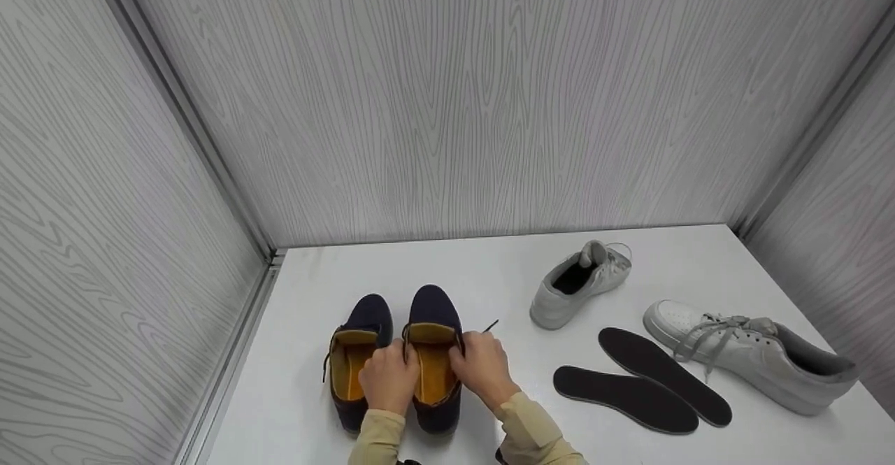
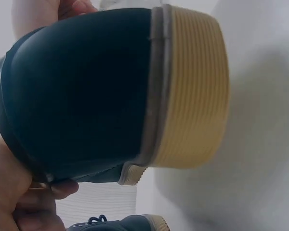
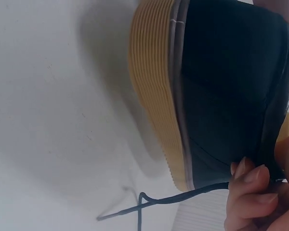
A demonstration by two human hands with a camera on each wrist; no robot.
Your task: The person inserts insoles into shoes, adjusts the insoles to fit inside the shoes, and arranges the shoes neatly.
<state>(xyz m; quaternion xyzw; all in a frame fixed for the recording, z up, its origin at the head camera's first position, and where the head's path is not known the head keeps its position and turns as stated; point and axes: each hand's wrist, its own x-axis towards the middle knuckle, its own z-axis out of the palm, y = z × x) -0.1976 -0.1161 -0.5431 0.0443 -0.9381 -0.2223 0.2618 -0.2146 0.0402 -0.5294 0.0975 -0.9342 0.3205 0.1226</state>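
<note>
Now my left hand (image 1: 389, 377) and right hand (image 1: 484, 367) pinch opposite sides of the navy shoe (image 1: 433, 305) just beside its matching shoe (image 1: 370, 312), a positioning step, I judge, and the next move calls for an even grip.

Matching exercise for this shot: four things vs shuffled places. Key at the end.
Things
1. Two flat black insoles
2. Person's left hand
3. Orange-yellow lining
4. Person's right hand

Places
A. Gripping the right side of the navy shoe between the hands
B. Inside both navy shoes
C. Beside a white lace-up sneaker
D. Gripping that shoe's left side

Pairs: 1-C, 2-D, 3-B, 4-A
</note>
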